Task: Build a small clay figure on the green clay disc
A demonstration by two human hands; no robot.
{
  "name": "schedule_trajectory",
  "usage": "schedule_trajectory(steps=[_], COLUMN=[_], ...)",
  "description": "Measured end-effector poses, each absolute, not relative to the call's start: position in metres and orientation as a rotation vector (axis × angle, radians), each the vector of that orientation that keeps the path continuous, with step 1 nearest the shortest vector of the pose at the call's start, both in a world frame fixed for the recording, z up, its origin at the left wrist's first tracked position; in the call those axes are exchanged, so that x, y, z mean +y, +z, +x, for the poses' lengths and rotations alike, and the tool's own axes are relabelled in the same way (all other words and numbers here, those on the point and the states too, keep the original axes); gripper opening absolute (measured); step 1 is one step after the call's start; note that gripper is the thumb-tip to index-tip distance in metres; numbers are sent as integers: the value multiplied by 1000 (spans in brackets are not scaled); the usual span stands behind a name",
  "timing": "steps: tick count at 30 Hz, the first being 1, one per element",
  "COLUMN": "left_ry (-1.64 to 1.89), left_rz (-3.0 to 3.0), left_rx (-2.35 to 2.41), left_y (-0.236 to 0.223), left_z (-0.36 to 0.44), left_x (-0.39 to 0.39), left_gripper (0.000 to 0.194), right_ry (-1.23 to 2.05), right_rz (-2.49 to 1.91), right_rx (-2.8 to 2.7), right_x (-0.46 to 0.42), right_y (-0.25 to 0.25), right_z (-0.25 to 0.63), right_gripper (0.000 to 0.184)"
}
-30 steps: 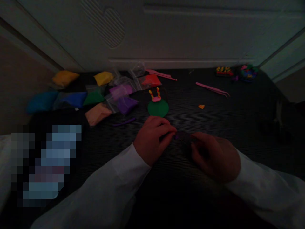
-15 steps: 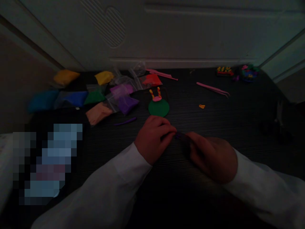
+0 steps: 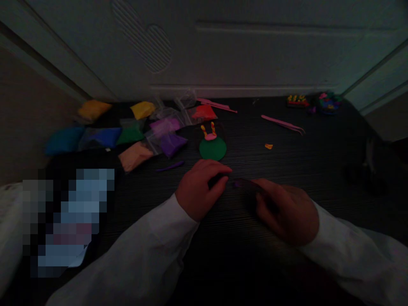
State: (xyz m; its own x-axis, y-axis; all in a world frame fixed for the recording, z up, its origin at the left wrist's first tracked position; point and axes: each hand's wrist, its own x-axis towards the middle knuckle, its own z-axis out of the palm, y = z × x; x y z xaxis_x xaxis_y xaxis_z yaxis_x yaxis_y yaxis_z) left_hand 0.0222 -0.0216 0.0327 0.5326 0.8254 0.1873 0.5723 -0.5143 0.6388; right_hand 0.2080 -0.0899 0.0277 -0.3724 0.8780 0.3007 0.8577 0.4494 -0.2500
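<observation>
The right hand (image 3: 288, 212) is closing on a dark, slim implement (image 3: 250, 186), a purple bit (image 3: 236, 183) showing at its tip; the left hand (image 3: 204, 189) is hanging at the bit's 9 o'clock, thumb and forefinger parted, apparently holding nothing. The hands are staying apart. Fine shaping of the purple bit is seemingly under way, calling for a steady, light touch. At the bit's 11 o'clock a green disc (image 3: 212, 149) is lying, at 1 o'clock pink tweezers (image 3: 282, 123). No brand, label or writing is reading clearly.
</observation>
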Motion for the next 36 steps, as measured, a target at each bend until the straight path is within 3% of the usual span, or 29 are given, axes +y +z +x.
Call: schedule_trajectory(steps=[27,36], left_ry=[657,616], left_rz=[2257,2205], left_rx=[1092,1160], left_y=[29,34], left_z=[27,16], left_x=[-25,-18], left_gripper=[19,18], right_ry=[277,338], right_rz=[-1515,-1738], right_rx=[-2165,-2028], right_x=[-88,-73], right_y=[35,35], right_z=[209,223], right_gripper=[34,41])
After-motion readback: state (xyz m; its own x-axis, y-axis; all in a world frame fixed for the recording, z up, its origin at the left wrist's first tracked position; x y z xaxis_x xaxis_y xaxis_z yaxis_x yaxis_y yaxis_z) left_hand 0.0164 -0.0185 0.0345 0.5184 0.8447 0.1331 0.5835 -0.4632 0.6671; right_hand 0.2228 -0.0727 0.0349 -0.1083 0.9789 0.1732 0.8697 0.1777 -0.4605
